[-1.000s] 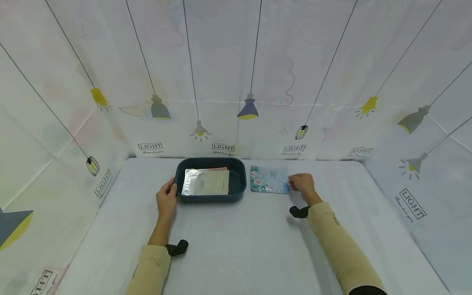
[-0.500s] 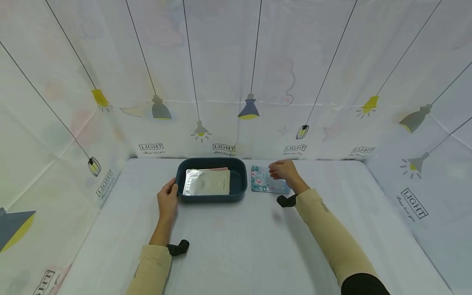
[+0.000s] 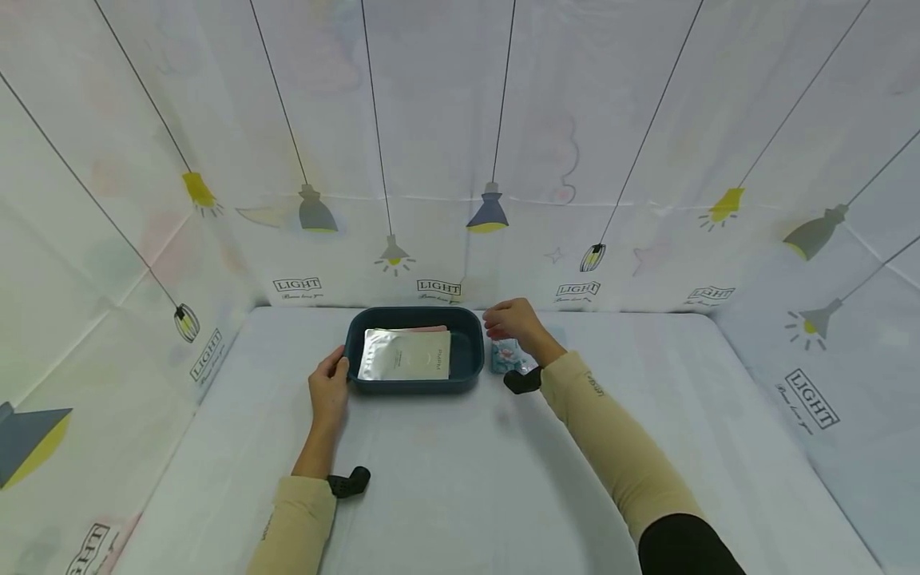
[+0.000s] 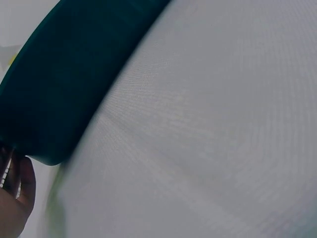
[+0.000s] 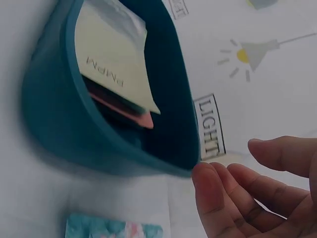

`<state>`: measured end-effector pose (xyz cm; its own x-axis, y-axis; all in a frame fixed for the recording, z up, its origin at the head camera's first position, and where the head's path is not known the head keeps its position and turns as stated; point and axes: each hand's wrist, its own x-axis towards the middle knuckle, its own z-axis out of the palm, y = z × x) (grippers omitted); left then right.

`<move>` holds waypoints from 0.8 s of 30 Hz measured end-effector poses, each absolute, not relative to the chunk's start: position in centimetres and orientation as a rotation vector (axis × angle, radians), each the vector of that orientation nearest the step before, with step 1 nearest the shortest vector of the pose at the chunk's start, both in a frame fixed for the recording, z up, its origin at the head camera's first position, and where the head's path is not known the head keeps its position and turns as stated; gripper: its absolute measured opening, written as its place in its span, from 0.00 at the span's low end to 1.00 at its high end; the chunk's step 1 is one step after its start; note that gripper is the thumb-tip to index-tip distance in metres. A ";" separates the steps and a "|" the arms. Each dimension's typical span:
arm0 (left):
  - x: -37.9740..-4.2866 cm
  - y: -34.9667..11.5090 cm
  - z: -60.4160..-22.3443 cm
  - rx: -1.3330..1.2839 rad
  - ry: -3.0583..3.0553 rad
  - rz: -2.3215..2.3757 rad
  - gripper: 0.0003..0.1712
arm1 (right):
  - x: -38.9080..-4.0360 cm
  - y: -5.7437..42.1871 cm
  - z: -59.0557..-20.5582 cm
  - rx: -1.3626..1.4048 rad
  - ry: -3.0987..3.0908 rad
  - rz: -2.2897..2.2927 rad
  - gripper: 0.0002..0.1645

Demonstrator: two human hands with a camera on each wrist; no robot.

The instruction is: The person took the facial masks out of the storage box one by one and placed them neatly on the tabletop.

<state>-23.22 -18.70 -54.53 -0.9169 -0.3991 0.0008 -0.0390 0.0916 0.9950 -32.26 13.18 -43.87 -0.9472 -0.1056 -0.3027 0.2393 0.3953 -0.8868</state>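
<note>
A dark teal rectangular bin (image 3: 413,388) stands near the back of the white table. Inside lies a cream and silver flat sachet (image 3: 411,356) printed PMPM, with a pink sachet (image 5: 144,120) showing beneath it. My left hand (image 3: 328,393) rests its fingertips and thumb against the bin's left outer side. To the right of the bin lies a blue floral sachet (image 3: 506,357), partly hidden by my right hand (image 3: 514,321). In the right wrist view that hand holds nothing, its thumb apart from its loosely bent fingers (image 5: 208,186). Whether they touch the bin's corner I cannot tell.
A white sheet (image 3: 632,231) printed with hanging lamps rises behind and beside the table (image 3: 431,479). Black wrist cameras sit on the left wrist (image 3: 350,482) and right wrist (image 3: 522,381).
My right hand has moved left from the blue floral sachet's right end, over the sachet, to the bin's right side. The sachet stayed on the table. My left hand keeps its place.
</note>
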 end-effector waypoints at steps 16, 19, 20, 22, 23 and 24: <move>-23.2 -18.7 -54.4 0.415 -2.106 -1.889 0.23 | -31.7 7.1 -46.1 0.043 2.380 -1.361 0.17; -23.2 -18.7 -54.5 0.415 -2.106 -1.886 0.23 | -31.5 6.4 -46.4 0.055 2.402 -1.284 0.15; -23.2 -18.8 -54.5 0.419 -2.108 -1.888 0.23 | -31.5 6.3 -46.6 0.058 2.416 -1.252 0.15; -23.2 -18.8 -54.5 0.425 -2.112 -1.890 0.22 | -31.5 5.9 -46.8 0.067 2.438 -1.196 0.12; -23.2 -18.8 -54.5 0.428 -2.112 -1.893 0.23 | -31.5 5.8 -47.0 0.069 2.451 -1.174 0.10; -23.2 -18.8 -54.5 0.431 -2.112 -1.896 0.23 | -31.4 5.6 -47.1 0.075 2.461 -1.163 0.07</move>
